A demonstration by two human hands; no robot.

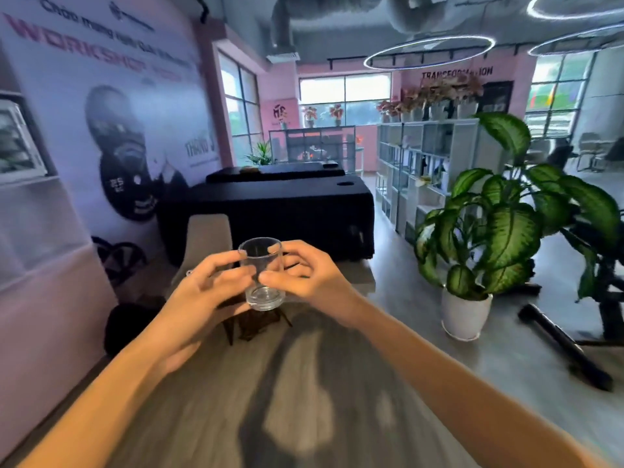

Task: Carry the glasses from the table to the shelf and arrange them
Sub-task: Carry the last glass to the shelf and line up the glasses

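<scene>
A clear, empty glass (261, 265) with a thick base is upright in the air in front of me, above the wooden table (304, 393). My left hand (206, 288) grips it from the left, fingers curled on its side. From the right, my right hand (304, 276) holds it with the thumb on the front and fingers behind. A white cubby shelf (415, 170) stands far off at the right of the room. I see no other glasses.
A beige chair back (209, 238) stands beyond the table, with a small dark stand (256, 324) on the tabletop under the glass. Black-draped tables (280, 204) lie ahead. A potted plant (472, 251) in a white pot and black equipment legs (567, 349) stand at right.
</scene>
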